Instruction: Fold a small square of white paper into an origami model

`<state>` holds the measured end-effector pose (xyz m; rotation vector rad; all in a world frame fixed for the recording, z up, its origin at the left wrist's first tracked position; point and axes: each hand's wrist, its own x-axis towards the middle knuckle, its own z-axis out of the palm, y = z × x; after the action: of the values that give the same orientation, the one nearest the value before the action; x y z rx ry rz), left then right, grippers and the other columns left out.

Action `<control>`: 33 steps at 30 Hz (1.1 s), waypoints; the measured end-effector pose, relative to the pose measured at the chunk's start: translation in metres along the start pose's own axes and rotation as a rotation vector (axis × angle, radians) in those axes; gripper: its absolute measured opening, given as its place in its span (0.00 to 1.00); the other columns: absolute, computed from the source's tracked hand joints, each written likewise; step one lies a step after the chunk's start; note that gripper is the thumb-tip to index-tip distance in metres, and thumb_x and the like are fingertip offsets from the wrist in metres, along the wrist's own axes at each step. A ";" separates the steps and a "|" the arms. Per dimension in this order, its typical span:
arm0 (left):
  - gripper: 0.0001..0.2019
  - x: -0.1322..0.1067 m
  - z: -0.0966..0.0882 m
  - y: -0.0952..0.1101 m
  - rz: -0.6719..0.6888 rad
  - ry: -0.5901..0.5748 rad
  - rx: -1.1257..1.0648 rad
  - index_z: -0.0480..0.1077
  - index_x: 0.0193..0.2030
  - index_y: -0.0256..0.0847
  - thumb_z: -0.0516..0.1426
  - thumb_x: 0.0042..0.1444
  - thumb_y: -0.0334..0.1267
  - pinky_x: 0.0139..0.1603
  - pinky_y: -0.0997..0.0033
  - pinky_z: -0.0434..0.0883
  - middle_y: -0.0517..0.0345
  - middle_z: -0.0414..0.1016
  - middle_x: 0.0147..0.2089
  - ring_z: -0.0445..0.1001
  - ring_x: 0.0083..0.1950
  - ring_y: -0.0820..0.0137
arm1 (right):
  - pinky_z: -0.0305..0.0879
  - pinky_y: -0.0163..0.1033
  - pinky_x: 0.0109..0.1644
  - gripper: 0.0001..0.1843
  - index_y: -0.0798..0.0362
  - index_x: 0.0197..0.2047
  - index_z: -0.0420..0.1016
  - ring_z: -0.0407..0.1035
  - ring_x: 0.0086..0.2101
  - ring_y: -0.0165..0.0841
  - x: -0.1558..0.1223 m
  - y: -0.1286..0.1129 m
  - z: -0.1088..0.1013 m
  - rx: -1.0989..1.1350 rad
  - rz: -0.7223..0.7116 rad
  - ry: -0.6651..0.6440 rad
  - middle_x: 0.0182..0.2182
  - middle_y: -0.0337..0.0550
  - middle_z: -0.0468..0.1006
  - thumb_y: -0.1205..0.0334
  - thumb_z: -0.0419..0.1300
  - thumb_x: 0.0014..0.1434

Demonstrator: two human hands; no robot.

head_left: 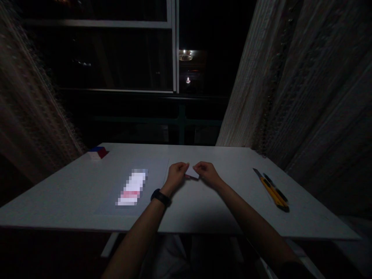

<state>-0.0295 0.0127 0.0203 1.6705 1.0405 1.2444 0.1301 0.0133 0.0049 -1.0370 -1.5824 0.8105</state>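
- Two hands fill my feed: the fingers (pixel 183 167) of the left hand (pixel 175 174) and those of the right hand (pixel 209 174) pinch opposite ends of a small pale piece (pixel 192 172), over the middle of the tabletop (pixel 223 157).
- Just behind the left hand I see a dark watch (pixel 161 197).
- Left of that, a lit, pixelated rectangle (pixel 133 188) lies on a pale sheet (pixel 158 170).
- Well to the right, I make out a yellow utility knife (pixel 271 192) beside a slim dark tool (pixel 277 188).
- Near the far left corner sits a tricoloured block (pixel 98 153).

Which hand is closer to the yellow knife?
Right. The right hand is to the left of the yellow knife, and the left hand is farther left, beyond the right hand.
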 end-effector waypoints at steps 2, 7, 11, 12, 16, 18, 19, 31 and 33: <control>0.18 0.001 0.000 -0.004 0.075 -0.006 0.125 0.69 0.24 0.35 0.52 0.51 0.50 0.24 0.76 0.62 0.60 0.66 0.21 0.66 0.24 0.74 | 0.61 0.34 0.29 0.12 0.56 0.26 0.72 0.66 0.25 0.29 0.000 0.000 0.000 -0.044 -0.020 -0.026 0.22 0.39 0.73 0.54 0.60 0.46; 0.19 -0.001 -0.001 -0.007 0.170 -0.048 0.320 0.68 0.26 0.37 0.48 0.54 0.49 0.26 0.76 0.59 0.61 0.67 0.21 0.65 0.25 0.74 | 0.57 0.33 0.27 0.11 0.56 0.22 0.70 0.63 0.22 0.27 0.000 -0.002 0.000 -0.223 -0.044 0.003 0.19 0.37 0.70 0.57 0.61 0.47; 0.18 -0.002 -0.001 -0.004 0.181 -0.050 0.332 0.68 0.27 0.37 0.47 0.55 0.49 0.27 0.76 0.59 0.61 0.68 0.22 0.65 0.26 0.74 | 0.55 0.32 0.26 0.10 0.56 0.22 0.71 0.62 0.22 0.27 -0.001 -0.007 -0.001 -0.288 -0.051 0.020 0.18 0.36 0.70 0.58 0.60 0.47; 0.18 -0.003 -0.001 -0.004 0.170 -0.052 0.322 0.68 0.27 0.37 0.47 0.55 0.49 0.27 0.76 0.59 0.61 0.68 0.22 0.65 0.25 0.74 | 0.56 0.32 0.27 0.09 0.56 0.23 0.71 0.62 0.22 0.27 -0.002 -0.008 -0.001 -0.293 -0.053 0.012 0.19 0.37 0.71 0.58 0.60 0.47; 0.18 -0.003 0.000 -0.005 0.132 -0.077 0.268 0.69 0.27 0.37 0.48 0.54 0.49 0.27 0.76 0.60 0.60 0.69 0.22 0.67 0.25 0.74 | 0.57 0.33 0.28 0.09 0.55 0.25 0.73 0.63 0.23 0.27 -0.003 -0.010 -0.001 -0.287 -0.061 -0.023 0.20 0.37 0.72 0.58 0.60 0.47; 0.19 -0.003 0.001 -0.006 0.123 -0.086 0.234 0.70 0.27 0.37 0.49 0.54 0.50 0.27 0.76 0.61 0.59 0.70 0.23 0.67 0.26 0.73 | 0.56 0.32 0.27 0.09 0.55 0.23 0.72 0.62 0.22 0.27 -0.003 -0.009 -0.001 -0.280 -0.051 0.000 0.19 0.37 0.71 0.58 0.61 0.46; 0.19 -0.002 0.002 -0.006 0.121 -0.085 0.219 0.71 0.28 0.37 0.49 0.54 0.50 0.28 0.76 0.61 0.59 0.71 0.24 0.68 0.26 0.73 | 0.55 0.32 0.27 0.09 0.55 0.22 0.71 0.61 0.22 0.27 -0.002 -0.009 -0.001 -0.274 -0.047 0.013 0.18 0.36 0.70 0.59 0.61 0.46; 0.17 0.000 0.001 -0.004 0.160 0.024 0.180 0.72 0.28 0.36 0.51 0.52 0.48 0.29 0.76 0.62 0.58 0.71 0.24 0.67 0.28 0.73 | 0.58 0.33 0.27 0.12 0.56 0.24 0.72 0.63 0.22 0.28 -0.001 -0.007 -0.005 -0.102 -0.005 -0.036 0.20 0.38 0.71 0.55 0.63 0.42; 0.17 0.001 0.001 -0.004 0.139 0.089 0.170 0.71 0.27 0.36 0.51 0.52 0.49 0.27 0.76 0.61 0.59 0.69 0.22 0.66 0.26 0.73 | 0.59 0.33 0.27 0.13 0.56 0.24 0.72 0.64 0.22 0.28 0.001 -0.004 -0.006 -0.031 0.024 -0.047 0.20 0.39 0.72 0.54 0.64 0.41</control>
<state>-0.0293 0.0150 0.0170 1.8578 1.1268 1.3622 0.1352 0.0123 0.0102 -1.0676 -1.6296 0.8348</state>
